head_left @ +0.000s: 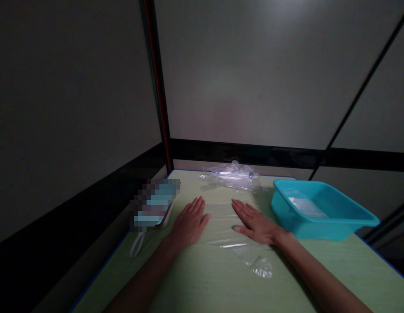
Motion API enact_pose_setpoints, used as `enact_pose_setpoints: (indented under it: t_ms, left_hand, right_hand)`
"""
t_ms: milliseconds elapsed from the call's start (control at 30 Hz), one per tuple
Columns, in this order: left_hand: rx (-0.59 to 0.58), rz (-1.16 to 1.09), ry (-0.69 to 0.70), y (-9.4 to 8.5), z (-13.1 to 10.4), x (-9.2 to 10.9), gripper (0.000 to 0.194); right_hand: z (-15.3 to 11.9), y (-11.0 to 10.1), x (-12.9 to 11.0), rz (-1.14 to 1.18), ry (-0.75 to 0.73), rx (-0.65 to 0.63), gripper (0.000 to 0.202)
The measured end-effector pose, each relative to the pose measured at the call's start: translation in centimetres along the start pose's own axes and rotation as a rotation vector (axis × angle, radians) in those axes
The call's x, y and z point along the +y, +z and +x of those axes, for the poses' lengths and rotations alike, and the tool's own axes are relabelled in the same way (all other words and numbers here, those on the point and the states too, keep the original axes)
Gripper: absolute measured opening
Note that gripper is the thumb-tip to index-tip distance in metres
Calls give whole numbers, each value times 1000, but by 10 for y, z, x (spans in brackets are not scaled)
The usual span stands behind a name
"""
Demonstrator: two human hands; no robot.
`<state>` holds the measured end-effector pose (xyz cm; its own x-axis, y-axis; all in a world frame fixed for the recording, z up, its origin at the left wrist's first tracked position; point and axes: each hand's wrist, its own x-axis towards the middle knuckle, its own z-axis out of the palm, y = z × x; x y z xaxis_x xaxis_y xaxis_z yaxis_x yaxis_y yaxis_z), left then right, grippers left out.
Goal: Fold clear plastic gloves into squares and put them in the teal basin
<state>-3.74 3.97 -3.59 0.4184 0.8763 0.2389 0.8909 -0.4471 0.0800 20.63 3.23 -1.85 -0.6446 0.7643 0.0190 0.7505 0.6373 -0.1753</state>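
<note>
A clear plastic bag (228, 243) lies spread on the pale green table, its crumpled end towards me. My left hand (190, 222) rests flat at its left side, fingers stretched out and holding nothing. On the right side of the same plastic lies my right hand (256, 222), palm down with the fingers extended and the thumb apart. Behind both hands is a crumpled heap of clear plastic bags (234, 176) near the table's back edge.
To the right stands a turquoise basin (322, 228) with a flat clear packet (306, 207) inside. A blurred-out item (156, 204) with a white strap lies at the left edge. Grey panels rise behind and to the left of the table (189, 287).
</note>
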Motion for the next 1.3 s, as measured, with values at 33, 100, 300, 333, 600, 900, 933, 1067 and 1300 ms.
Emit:
enact_pose_setpoints:
  t_ms: [33, 100, 300, 333, 600, 900, 933, 1067, 1300]
  left_hand:
    - [1, -1, 1, 0, 0, 0, 52]
    - [-3, 1, 3, 0, 0, 0, 52]
    - [4, -38, -3, 0, -1, -1, 53]
    - [2, -61, -11, -1, 0, -1, 53]
    - [63, -524, -135, -20, 3, -6, 56]
    - [-251, -1522, -44, -32, 1, 26, 57]
    - [-312, -1568, -41, -30, 0, 31, 57]
    - [-441, -1636, -64, -22, -4, 42, 52]
    - [-483, -1607, -111, -20, -9, 45, 50]
  right_hand:
    - [-4, 0, 4, 4, 15, 3, 71]
    - [-12, 0, 10, 13, 50, 0, 71]
    - [-20, -2, 18, 98, 104, 13, 71]
    - [-20, -3, 18, 127, 114, 21, 70]
    - [-22, -43, -19, 289, -102, 155, 50]
    - [-63, -64, -55, 110, -235, -112, 10]
    - [-66, -63, -56, 96, -226, -111, 10]
    - [-69, -58, -59, 40, -209, -147, 9]
    - [-62, -52, -57, 61, -223, -170, 18]
